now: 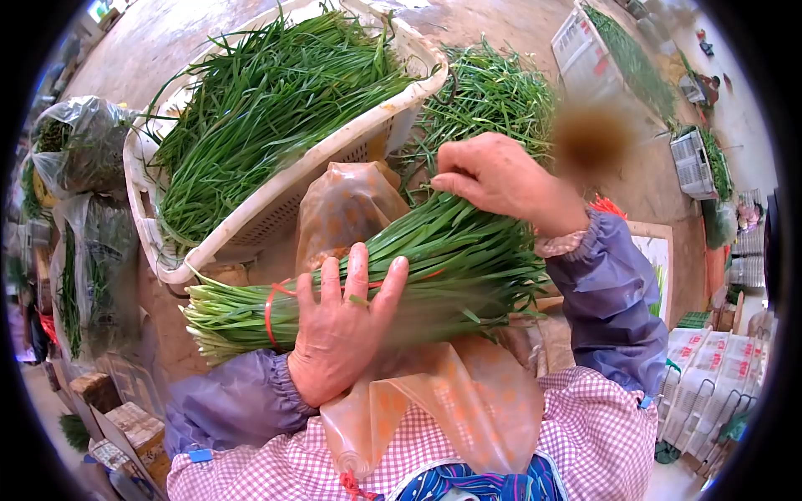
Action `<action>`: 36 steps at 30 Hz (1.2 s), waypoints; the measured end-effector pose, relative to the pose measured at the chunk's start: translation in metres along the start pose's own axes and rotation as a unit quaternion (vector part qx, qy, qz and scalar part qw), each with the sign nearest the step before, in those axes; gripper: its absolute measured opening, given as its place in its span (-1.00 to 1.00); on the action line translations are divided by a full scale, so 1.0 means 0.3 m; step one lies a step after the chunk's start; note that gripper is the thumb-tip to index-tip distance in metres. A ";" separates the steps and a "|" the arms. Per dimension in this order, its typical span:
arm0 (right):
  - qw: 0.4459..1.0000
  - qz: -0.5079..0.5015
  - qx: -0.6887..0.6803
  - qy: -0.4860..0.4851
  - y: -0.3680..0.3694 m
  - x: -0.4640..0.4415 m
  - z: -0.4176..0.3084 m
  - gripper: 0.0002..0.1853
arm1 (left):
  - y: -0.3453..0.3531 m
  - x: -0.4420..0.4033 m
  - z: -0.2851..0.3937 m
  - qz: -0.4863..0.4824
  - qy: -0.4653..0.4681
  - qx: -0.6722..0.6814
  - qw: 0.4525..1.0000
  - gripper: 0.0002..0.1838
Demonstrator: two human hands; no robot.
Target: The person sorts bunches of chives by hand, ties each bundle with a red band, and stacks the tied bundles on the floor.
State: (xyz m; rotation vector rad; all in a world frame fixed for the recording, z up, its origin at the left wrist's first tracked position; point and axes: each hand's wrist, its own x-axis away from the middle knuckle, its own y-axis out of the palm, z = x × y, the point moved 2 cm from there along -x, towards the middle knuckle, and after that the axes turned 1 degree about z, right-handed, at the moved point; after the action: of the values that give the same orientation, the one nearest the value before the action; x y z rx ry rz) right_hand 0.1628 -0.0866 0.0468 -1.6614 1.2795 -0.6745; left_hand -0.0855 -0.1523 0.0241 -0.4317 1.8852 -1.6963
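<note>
A thick bundle of green leafy stalks [418,259] lies across my lap, its pale cut ends to the left. A red band [269,316] circles it near those ends. My left hand [342,330] rests on top of the bundle with its fingers spread. Above the leafy part is my right hand [493,175], its thumb and forefinger pressed together at the upper edge of the leaves; whatever is between them is too small to tell. Orange-patterned plastic [451,401] covers my lap beneath the bundle.
A white basket [288,179] heaped with loose green stalks stands ahead on the left. More cut leaves [493,96] lie on the floor beside it. Bagged greens [92,267] are at the left, and white crates [710,367] stand at the right.
</note>
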 end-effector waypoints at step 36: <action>0.978 0.201 0.034 0.034 0.086 0.157 -0.118 -0.89 | -0.053 -0.034 -0.035 -0.067 -0.048 0.094 0.992 0.11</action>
State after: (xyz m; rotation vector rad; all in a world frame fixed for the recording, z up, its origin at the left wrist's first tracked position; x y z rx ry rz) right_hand 0.1365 -0.1439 0.0346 -1.2782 1.5646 -0.5237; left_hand -0.0858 -0.1404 0.0420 -0.5649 1.6419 -1.8868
